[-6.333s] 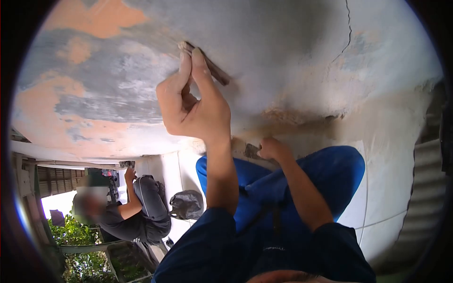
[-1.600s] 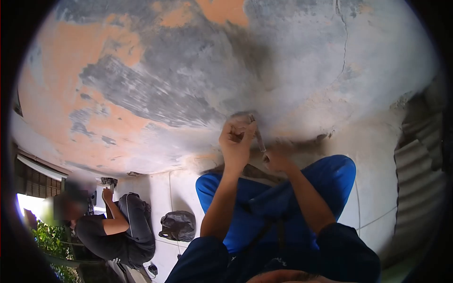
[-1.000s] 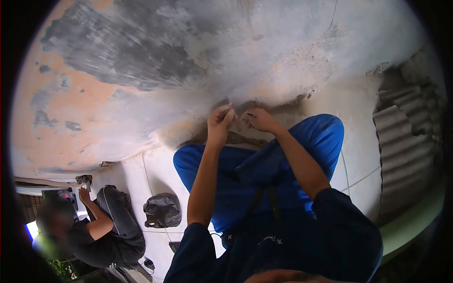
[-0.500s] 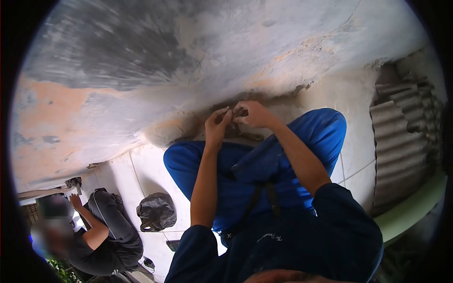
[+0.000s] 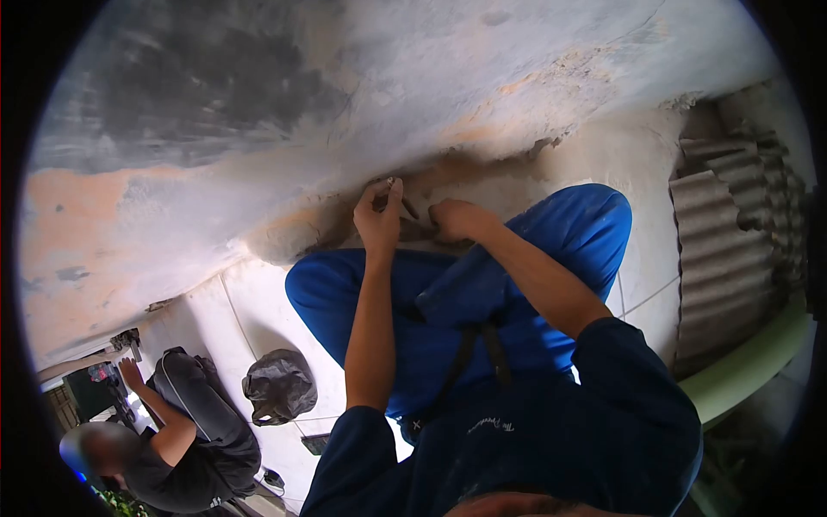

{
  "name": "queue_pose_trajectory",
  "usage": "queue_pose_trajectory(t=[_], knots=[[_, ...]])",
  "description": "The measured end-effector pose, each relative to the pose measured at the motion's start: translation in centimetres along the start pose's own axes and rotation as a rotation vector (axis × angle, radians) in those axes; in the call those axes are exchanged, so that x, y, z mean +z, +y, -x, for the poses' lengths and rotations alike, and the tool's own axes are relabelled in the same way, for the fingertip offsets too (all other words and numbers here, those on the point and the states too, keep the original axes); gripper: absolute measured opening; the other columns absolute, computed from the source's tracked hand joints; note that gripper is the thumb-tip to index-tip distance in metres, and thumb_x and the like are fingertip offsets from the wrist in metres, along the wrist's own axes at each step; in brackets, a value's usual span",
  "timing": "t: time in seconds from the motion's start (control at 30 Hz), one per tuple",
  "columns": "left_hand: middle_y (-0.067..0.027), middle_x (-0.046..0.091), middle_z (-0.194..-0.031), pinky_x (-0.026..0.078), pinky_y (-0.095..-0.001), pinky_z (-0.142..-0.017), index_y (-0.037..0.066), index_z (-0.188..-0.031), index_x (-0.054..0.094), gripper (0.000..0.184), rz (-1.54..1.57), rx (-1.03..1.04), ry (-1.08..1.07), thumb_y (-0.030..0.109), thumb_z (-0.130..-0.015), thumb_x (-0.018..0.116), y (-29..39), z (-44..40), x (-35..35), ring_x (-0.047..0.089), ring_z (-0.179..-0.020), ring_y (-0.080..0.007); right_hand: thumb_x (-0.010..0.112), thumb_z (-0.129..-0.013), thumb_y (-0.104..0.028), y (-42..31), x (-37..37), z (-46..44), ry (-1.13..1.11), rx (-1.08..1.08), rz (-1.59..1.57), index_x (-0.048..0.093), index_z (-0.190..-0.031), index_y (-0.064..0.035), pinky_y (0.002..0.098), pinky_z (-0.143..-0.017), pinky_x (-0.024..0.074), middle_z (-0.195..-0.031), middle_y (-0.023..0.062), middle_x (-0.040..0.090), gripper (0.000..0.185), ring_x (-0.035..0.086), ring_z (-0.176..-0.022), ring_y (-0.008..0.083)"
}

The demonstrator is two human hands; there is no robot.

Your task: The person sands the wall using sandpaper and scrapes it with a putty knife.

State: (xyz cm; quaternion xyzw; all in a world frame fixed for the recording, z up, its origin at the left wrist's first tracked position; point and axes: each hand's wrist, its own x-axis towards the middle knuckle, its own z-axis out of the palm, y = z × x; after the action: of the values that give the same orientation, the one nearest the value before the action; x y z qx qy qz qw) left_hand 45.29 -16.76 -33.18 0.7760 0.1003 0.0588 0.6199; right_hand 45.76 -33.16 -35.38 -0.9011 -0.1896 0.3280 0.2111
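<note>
My left hand (image 5: 377,222) is raised close to the foot of the wall, thumb and finger pinched on a small pale piece (image 5: 391,181) too small to name. Beside its fingertips a short dark stick-like thing (image 5: 411,208) slants downward; which hand bears it, if either, I cannot tell. My right hand (image 5: 461,221) is lower and to the right, above my lap, its fingers curled together. What they grip, if anything, is hidden. Both hands are above my blue trousers (image 5: 551,258), between my bent knees.
A worn, patchy plaster wall (image 5: 284,189) rises in front. To the right are corrugated sheets (image 5: 724,250) and a pale green curved tube (image 5: 749,362). At left, a black plastic bag (image 5: 280,386) lies on white tiles (image 5: 250,314), near another person in dark clothes (image 5: 202,414).
My hands have come apart. The left has moved slightly left and up with the pale piece; the right has dropped lower, its fingers curling in.
</note>
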Motion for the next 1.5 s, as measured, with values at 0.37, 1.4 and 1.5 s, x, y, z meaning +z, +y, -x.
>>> queue_pose_trajectory(t=[0.37, 1.4, 1.5], knots=[[-0.0042, 0.068, -0.084, 0.047, -0.0229, -0.07, -0.004, -0.098, 0.068, 0.024, 0.25, -0.063, 0.101, 0.019, -0.091, 0.07, -0.3, -0.2, -0.5, 0.06, -0.077, -0.0085, 0.071, -0.07, -0.022, -1.3, -1.1, 0.3, -0.131, 0.118, 0.091, 0.071, -0.096, 0.0022, 0.0425, -0.081, 0.0551, -0.099, 0.0216, 0.069, 0.036, 0.068, -0.095, 0.0339], [0.0056, 0.057, -0.073, 0.032, -0.0211, -0.056, 0.005, -0.088, 0.068, 0.014, 0.415, -0.152, 0.155, 0.018, -0.092, 0.068, -0.4, -0.1, -1.5, 0.043, -0.064, -0.0028, 0.054, -0.095, -0.011, -1.3, -2.8, 10.6, 0.912, -0.022, -0.956, 0.053, -0.091, -0.0029, 0.0273, -0.054, 0.0415, -0.066, 0.001, 0.054, 0.009, 0.05, -0.058, 0.0085], [0.0056, 0.057, -0.073, 0.032, -0.0205, -0.056, 0.004, -0.089, 0.069, 0.015, 0.381, -0.14, 0.151, 0.018, -0.092, 0.069, -0.5, -0.1, -1.7, 0.043, -0.063, -0.0026, 0.055, -0.097, -0.014, -1.0, -3.1, 10.5, 1.013, 0.008, -0.771, 0.056, -0.088, -0.0026, 0.0266, -0.051, 0.0409, -0.063, 0.0006, 0.055, 0.015, 0.05, -0.055, 0.0084]])
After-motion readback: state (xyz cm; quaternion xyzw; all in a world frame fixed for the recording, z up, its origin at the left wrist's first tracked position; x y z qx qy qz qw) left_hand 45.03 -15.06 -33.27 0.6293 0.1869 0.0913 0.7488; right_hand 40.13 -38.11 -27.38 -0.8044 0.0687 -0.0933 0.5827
